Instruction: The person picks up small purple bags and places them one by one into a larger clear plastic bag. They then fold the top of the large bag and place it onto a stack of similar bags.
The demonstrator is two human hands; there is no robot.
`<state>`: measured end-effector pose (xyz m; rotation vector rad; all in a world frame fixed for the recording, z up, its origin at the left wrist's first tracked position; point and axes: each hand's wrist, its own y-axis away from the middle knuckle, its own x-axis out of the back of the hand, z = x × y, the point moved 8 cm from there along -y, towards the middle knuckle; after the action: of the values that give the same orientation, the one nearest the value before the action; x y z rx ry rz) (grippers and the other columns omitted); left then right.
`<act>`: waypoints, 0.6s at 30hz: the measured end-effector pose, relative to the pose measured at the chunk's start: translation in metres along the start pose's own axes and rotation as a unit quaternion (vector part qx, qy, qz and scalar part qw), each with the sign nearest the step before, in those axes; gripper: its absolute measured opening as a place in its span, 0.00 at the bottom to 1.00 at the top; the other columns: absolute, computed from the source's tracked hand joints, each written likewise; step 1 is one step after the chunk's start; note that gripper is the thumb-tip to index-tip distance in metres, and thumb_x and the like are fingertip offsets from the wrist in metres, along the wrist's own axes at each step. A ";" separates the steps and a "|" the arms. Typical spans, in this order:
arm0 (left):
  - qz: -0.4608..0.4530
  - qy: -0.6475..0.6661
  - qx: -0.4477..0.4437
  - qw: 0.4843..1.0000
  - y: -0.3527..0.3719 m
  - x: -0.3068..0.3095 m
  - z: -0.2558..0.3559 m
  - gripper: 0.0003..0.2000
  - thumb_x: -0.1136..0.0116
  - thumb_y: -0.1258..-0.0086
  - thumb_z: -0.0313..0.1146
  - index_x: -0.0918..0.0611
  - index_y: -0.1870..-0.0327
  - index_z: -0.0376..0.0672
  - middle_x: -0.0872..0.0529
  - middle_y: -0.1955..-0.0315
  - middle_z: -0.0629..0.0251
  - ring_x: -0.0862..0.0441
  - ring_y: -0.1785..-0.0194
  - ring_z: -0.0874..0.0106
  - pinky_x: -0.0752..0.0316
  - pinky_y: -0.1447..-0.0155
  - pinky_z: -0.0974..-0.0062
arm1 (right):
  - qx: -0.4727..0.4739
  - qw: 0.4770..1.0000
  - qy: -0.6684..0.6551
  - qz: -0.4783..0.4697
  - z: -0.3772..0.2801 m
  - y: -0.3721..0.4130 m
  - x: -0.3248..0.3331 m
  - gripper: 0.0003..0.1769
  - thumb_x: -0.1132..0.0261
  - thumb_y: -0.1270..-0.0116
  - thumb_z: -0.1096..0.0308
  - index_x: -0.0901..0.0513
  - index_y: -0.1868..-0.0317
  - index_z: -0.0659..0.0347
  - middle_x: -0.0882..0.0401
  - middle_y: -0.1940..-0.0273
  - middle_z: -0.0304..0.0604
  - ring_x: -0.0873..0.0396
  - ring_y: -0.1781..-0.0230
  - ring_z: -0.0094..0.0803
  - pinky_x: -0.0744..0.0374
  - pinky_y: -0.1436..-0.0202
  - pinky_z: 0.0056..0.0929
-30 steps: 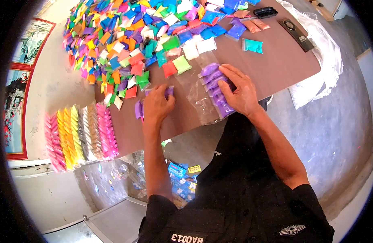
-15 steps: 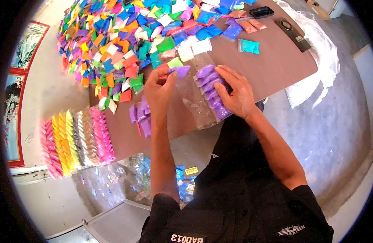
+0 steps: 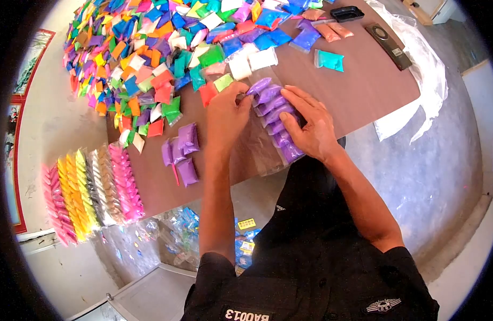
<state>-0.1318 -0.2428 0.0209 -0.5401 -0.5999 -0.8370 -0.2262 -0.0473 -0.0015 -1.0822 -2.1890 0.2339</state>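
Note:
My left hand (image 3: 228, 115) pinches the end of a small purple packet (image 3: 259, 85) at the top of a row of purple packets (image 3: 276, 124). The row lies in a clear plastic bag (image 3: 260, 155) on the brown table. Resting on the right side of the row is my right hand (image 3: 311, 125), its fingers apart and touching the upper packets. Several loose purple packets (image 3: 187, 172) lie left of my left forearm, with a thin pink strip beside them.
A big heap of coloured packets (image 3: 150, 59) covers the table's far left. Filled bags in pink, yellow, white and brown (image 3: 91, 192) stand at the left edge. A teal packet (image 3: 330, 61), a dark box (image 3: 388, 46) and a black tray (image 3: 347, 13) lie at the right.
My left hand has moved right, bringing its purple packet from beside the row to the row's top end. My right hand stays on the row. The view has shifted slightly.

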 end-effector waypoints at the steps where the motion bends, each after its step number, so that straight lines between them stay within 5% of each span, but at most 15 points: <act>1: 0.000 0.001 0.001 1.000 -0.001 0.001 0.002 0.08 0.29 0.25 0.25 0.11 0.48 0.39 0.06 0.60 0.56 0.07 0.60 0.62 0.16 0.54 0.64 | 0.005 1.000 0.002 0.003 -0.001 0.000 0.001 0.27 0.26 0.25 0.60 0.13 0.28 0.56 0.15 0.27 0.48 0.15 0.30 0.48 0.20 0.29 0.47; 3: 0.009 -0.050 -0.056 0.997 -0.003 0.003 0.016 0.09 0.33 0.26 0.24 0.12 0.47 0.39 0.07 0.57 0.49 0.07 0.55 0.50 0.15 0.49 0.59 | 0.004 1.000 0.003 0.001 -0.002 -0.001 0.001 0.27 0.26 0.25 0.60 0.13 0.28 0.56 0.15 0.27 0.48 0.15 0.30 0.47 0.20 0.29 0.46; 7: 0.013 -0.037 -0.084 0.996 -0.008 -0.003 0.022 0.09 0.34 0.25 0.23 0.11 0.46 0.39 0.07 0.56 0.48 0.08 0.52 0.47 0.16 0.46 0.57 | 0.011 1.000 -0.004 0.009 -0.002 -0.001 0.002 0.28 0.24 0.27 0.62 0.12 0.29 0.57 0.15 0.27 0.49 0.14 0.31 0.47 0.19 0.31 0.46; 9: 0.003 -0.045 -0.095 0.995 -0.011 -0.007 0.013 0.11 0.36 0.22 0.23 0.11 0.43 0.38 0.07 0.59 0.54 0.08 0.58 0.65 0.17 0.50 0.68 | 0.009 1.000 -0.003 0.009 -0.002 -0.001 0.002 0.28 0.24 0.27 0.62 0.12 0.29 0.57 0.15 0.27 0.49 0.14 0.31 0.47 0.19 0.31 0.46; 16: -0.004 -0.024 -0.071 0.997 -0.008 -0.009 0.005 0.10 0.36 0.21 0.23 0.11 0.43 0.39 0.07 0.59 0.55 0.08 0.58 0.65 0.16 0.48 0.69 | 0.010 1.000 -0.001 0.008 -0.003 -0.001 0.001 0.28 0.23 0.28 0.63 0.12 0.29 0.57 0.15 0.27 0.50 0.15 0.31 0.49 0.19 0.30 0.46; 18: 0.000 -0.010 -0.081 0.997 -0.009 -0.012 0.004 0.10 0.35 0.24 0.22 0.11 0.46 0.41 0.07 0.54 0.50 0.07 0.51 0.52 0.15 0.46 0.59 | 0.012 1.000 0.000 0.009 -0.003 -0.001 0.002 0.28 0.23 0.28 0.63 0.12 0.29 0.57 0.14 0.28 0.50 0.15 0.31 0.49 0.19 0.30 0.46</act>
<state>-0.1461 -0.2393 0.0174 -0.6961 -0.5522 -0.8860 -0.2253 -0.0467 0.0022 -1.0886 -2.1715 0.2662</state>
